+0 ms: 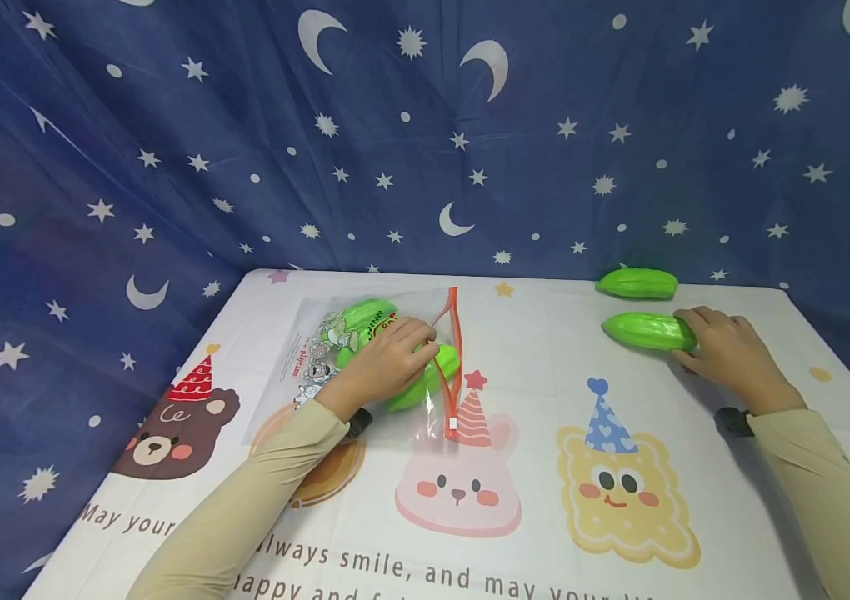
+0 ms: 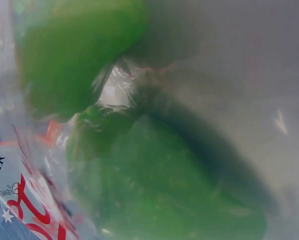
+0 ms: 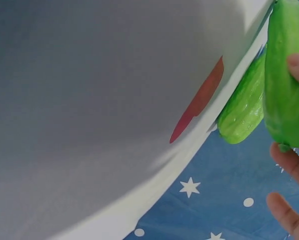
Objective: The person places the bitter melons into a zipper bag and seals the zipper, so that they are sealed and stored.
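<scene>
My left hand (image 1: 387, 358) pinches the upper layer of a clear zip bag (image 1: 278, 400) near its red-edged opening, which gapes to the right. Inside the bag lie green cucumbers, one at the back (image 1: 368, 315) and one at the front (image 1: 419, 390); in the left wrist view they show blurred through the plastic (image 2: 154, 180). To the right, my right hand (image 1: 728, 354) grips another cucumber (image 1: 646, 331) by its right end, thumb on its side in the right wrist view. Just behind it, a further cucumber (image 1: 638, 283) lies at the table's back edge.
The white tablecloth (image 1: 537, 350) carries printed cartoon figures and lettering. A blue curtain (image 1: 425, 150) with moons and stars hangs behind the table and along its left side. Dark wrist straps (image 1: 732, 422) sit at both cuffs.
</scene>
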{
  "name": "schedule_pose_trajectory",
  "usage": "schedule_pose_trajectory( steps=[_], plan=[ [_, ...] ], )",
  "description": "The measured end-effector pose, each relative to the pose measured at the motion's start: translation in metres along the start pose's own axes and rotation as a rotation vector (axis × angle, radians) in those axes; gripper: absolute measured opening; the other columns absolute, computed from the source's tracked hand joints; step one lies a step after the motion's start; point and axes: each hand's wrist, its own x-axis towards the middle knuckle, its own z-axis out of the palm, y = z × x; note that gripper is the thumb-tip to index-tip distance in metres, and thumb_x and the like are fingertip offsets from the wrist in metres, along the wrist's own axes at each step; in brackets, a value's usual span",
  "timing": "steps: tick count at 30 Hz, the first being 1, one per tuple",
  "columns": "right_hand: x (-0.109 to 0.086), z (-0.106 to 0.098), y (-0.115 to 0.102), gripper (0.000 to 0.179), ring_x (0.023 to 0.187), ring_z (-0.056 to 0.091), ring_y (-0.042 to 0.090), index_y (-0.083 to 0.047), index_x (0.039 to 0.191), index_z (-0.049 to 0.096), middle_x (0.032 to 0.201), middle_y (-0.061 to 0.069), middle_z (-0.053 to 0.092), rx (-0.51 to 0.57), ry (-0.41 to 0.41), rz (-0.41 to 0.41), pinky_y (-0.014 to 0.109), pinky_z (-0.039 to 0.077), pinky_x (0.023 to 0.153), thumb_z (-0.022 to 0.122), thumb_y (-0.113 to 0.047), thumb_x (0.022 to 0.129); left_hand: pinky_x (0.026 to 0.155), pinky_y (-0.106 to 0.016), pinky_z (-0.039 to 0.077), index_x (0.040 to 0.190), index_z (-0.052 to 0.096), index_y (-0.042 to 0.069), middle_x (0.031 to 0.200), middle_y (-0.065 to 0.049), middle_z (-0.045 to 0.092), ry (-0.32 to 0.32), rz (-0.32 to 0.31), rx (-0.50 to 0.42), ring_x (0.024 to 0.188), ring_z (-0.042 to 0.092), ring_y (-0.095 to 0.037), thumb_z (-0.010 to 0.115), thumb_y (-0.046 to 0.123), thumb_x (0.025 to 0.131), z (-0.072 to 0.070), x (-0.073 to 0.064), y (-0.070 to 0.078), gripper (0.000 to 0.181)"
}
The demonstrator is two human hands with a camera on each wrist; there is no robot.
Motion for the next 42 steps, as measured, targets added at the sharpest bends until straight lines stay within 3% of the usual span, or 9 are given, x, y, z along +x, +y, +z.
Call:
schedule_pose_trajectory(
  steps=[21,33,42],
  plan=[
    [-0.0019,0.0027,0.0017,0.063,0.093,0.056,0.045,0.011,0.111,0.056,0.104,0.031,0.058,0.090,0.077,-0.053,0.060,0.043,0.081,0.084,-0.015,0.061,0.098,-0.034,0.045,0.092,0.059,0.007,0.101,-0.007,0.061,0.006,-0.001,0.003,0.100,0.057,-0.024,0.058,0.006,0.083,-0.0005,-0.0003,0.0000,0.009],
    [-0.0018,0.0028,0.0016,0.064,0.096,0.055,0.045,0.010,0.113,0.056,0.107,0.030,0.058,0.100,0.073,-0.036,0.060,0.043,0.084,0.084,-0.018,0.062,0.097,-0.033,0.045,0.092,0.059,0.007,0.101,-0.007,0.061,0.010,-0.007,0.003,0.100,0.056,-0.024,0.057,0.005,0.083,-0.0012,0.0000,0.0007,0.009],
    [0.0000,0.0011,-0.0006,0.069,0.095,0.055,0.043,0.009,0.113,0.056,0.105,0.028,0.059,0.095,0.154,-0.113,0.057,0.044,0.085,0.086,-0.015,0.055,0.097,-0.034,0.045,0.092,0.059,0.006,0.101,-0.007,0.060,0.009,-0.005,-0.001,0.101,0.056,-0.024,0.056,0.005,0.083,-0.0004,-0.0007,-0.0002,0.009]
  ],
)
